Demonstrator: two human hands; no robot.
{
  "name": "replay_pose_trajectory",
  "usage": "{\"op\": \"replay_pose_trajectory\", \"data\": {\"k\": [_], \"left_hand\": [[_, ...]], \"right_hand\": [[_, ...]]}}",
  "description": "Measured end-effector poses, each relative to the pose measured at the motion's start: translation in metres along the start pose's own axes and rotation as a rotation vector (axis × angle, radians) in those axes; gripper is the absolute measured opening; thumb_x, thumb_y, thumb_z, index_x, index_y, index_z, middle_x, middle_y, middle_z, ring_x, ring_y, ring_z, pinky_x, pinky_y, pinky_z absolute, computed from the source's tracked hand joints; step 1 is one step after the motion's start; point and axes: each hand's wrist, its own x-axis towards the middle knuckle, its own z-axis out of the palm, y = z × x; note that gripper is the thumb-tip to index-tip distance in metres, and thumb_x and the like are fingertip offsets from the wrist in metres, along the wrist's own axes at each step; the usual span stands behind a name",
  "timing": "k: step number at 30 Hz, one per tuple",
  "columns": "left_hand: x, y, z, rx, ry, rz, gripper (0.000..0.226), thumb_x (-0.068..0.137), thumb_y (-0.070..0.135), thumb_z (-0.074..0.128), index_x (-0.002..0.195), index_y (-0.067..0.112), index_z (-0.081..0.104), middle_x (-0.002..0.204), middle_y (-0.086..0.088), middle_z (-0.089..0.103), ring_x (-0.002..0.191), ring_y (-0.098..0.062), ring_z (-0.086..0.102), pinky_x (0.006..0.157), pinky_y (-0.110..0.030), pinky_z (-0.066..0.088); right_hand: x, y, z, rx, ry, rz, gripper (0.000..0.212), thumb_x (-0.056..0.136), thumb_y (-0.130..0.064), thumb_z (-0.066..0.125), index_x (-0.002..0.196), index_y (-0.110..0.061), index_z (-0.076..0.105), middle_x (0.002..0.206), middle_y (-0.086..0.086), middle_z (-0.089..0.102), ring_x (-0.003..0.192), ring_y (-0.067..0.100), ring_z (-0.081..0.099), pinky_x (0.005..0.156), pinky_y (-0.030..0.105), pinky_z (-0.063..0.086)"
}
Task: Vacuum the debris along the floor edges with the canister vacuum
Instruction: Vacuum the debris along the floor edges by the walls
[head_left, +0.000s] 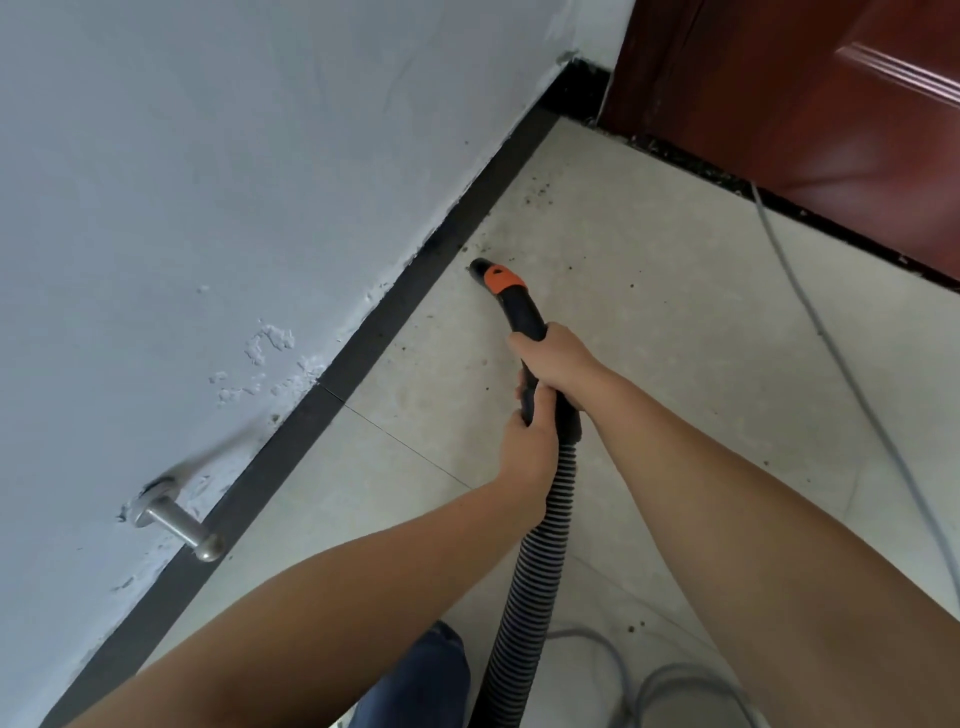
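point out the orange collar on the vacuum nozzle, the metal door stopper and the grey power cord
orange collar (503, 279), head view, its top face
metal door stopper (176, 525), head view, mid shaft
grey power cord (810, 312), head view, stretch across the tile

A pale, scuffed wall (208, 182) meets light floor tiles (649, 322) along a black skirting (363, 353); a reddish-brown door (805, 104), perhaps wooden, stands beyond.

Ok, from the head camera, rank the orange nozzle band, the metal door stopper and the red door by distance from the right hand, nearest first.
1. Orange nozzle band, just ahead of the right hand.
2. Metal door stopper, on the left wall.
3. Red door, far ahead on the right.
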Motion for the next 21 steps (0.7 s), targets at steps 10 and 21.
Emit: {"op": "replay_pose_trajectory", "data": {"k": [10,21], "left_hand": [[0.007,0.028,-0.004,-0.013,-0.033,-0.032,0.063,0.091,0.065,0.042,0.121,0.011,0.054,0.097,-0.008,0.066,0.078,-0.022,0.062,0.080,-0.038,0.055],[-0.040,-0.004,0.000,-0.104,-0.046,-0.067,0.063,0.093,0.064,0.039,0.133,0.016,0.049,0.107,-0.007,0.066,0.086,-0.021,0.064,0.080,-0.033,0.055]], "right_hand": [[0.010,-0.028,0.001,-0.056,-0.046,0.000,0.015,0.089,-0.022,0.053,0.091,-0.007,0.051,0.070,0.012,0.061,0.062,0.028,0.061,0.065,0.037,0.053],[-0.035,-0.003,0.003,-0.209,-0.123,0.017,0.021,0.091,-0.024,0.052,0.091,-0.004,0.056,0.066,0.012,0.063,0.060,0.029,0.062,0.067,0.038,0.054]]}}
